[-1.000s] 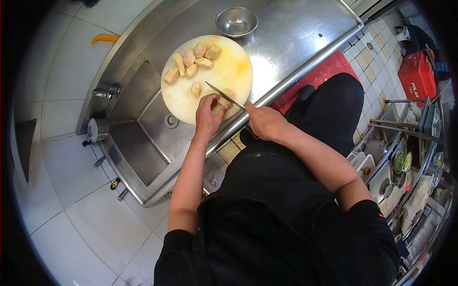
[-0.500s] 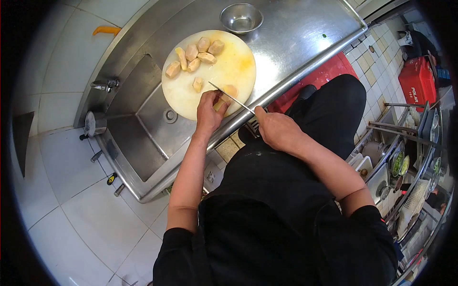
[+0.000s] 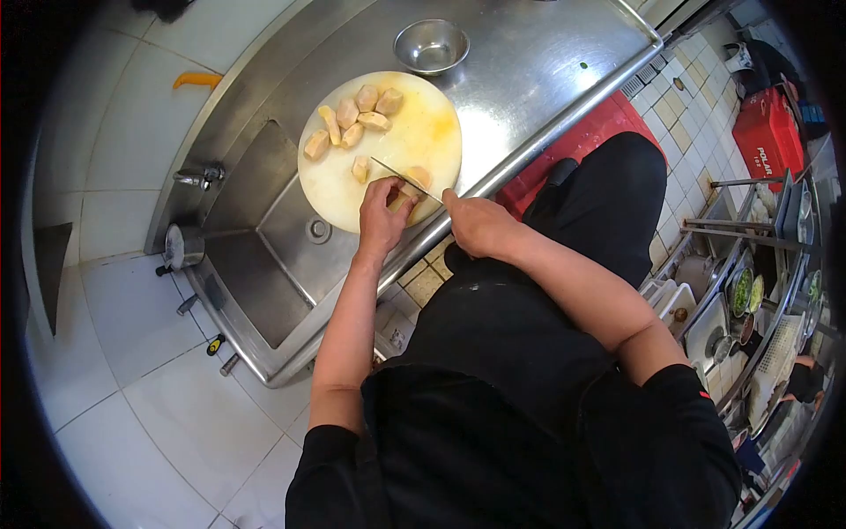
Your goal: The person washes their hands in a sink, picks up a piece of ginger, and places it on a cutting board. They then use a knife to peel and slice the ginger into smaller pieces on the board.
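On a round white cutting board [image 3: 328, 196], my left hand [image 3: 382, 214] holds down a peeled, pale root vegetable [image 3: 418, 175] with bent fingers. My right hand [image 3: 481, 227] is wrapped round the handle of a knife [image 3: 388, 167]. The blade lies across the vegetable, close to the left fingertips, and hides part of it. A small cut piece [image 3: 360, 168] sits just beyond the blade's tip. Farther back on the board rests a group of several peeled chunks [image 3: 346, 112], with a thin long slice [image 3: 330, 125] among them.
The board spans the edge of a steel sink [image 3: 264, 256] and the steel counter [image 3: 538, 79]. A metal bowl [image 3: 432, 47] stands behind the board. At left are a tap [image 3: 198, 176] and a metal mug [image 3: 182, 247]. Racks with trays [image 3: 705, 339] and a red box [image 3: 767, 137] are at right.
The view has shifted slightly. Both hands remain at the same vegetable, and the right hand with the knife has drawn a little nearer to the left hand.
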